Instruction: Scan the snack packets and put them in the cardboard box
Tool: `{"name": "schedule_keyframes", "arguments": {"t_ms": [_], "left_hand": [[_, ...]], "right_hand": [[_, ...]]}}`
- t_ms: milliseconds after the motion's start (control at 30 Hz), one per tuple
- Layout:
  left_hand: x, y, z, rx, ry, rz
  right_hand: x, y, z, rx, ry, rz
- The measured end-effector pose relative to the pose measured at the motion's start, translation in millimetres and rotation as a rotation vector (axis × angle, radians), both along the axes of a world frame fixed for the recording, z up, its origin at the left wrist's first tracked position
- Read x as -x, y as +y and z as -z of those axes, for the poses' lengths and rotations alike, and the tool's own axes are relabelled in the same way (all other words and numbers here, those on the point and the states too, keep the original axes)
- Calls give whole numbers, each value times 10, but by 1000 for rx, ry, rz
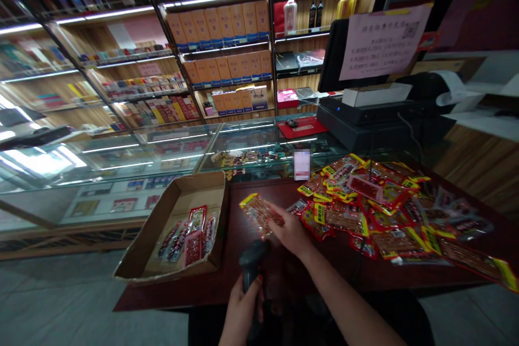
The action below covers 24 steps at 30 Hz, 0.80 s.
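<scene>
My left hand [245,303] is wrapped round the handle of a black barcode scanner [252,258], low at the front edge of the dark red table. Just beyond the scanner's head, my right hand [286,227] grips a snack packet [256,213] with a yellow end and reddish-brown contents. That packet is held above the table, tilted toward the left. On the right lies a heaped pile of similar packets [344,219], many with red and yellow edges. Left of my hands stands an open cardboard box [219,216] with several packets [198,218] inside.
Behind the table runs a glass display counter [182,146]. A monitor with a pink paper notice [381,43] stands at the back right above a black cash register [348,124]. A red mat [308,128] carries a mouse. Shelves of orange boxes [219,27] line the wall.
</scene>
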State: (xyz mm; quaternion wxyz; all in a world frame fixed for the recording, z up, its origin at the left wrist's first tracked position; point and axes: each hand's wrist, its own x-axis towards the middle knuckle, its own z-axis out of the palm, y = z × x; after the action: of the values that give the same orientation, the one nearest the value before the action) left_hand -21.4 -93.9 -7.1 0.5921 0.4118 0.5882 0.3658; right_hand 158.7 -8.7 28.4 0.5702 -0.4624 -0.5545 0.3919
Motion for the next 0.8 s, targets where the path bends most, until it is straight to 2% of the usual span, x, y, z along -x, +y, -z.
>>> {"name": "schedule_keyframes", "arguments": {"t_ms": [100, 167, 233, 300, 367, 433, 500, 600, 633, 700, 800], "left_hand": [[25, 61, 137, 50, -58, -52], [46, 80, 215, 53, -80, -72], [64, 93, 272, 37, -85, -83], [75, 102, 299, 21, -88, -79], [73, 103, 290, 28, -89, -71], [59, 90, 250, 38, -84, -65], [40, 68, 192, 30, -78, -59], [19, 37, 111, 5, -85, -42], [14, 30, 93, 4, -86, -35], [9, 22, 67, 2, -86, -27], [5, 18, 40, 5, -78, -33]], "right_hand": [[594, 217, -242, 55, 39, -275], [979, 336, -361, 77, -18, -395], [1231, 401, -443, 42, -117, -457], [1263, 407, -475, -43, -213, -436], [1042, 363, -440, -114, -293, -329], [594, 271, -334, -103, -397, -151], [1, 130, -180, -17, -565, 68], [-906, -152, 65, 197, -927, 408], [-1155, -250, 133, 269, -1047, 475], [-1518, -420, 232, 366, -1227, 492], [-1730, -542, 278, 404, -1353, 411]]}}
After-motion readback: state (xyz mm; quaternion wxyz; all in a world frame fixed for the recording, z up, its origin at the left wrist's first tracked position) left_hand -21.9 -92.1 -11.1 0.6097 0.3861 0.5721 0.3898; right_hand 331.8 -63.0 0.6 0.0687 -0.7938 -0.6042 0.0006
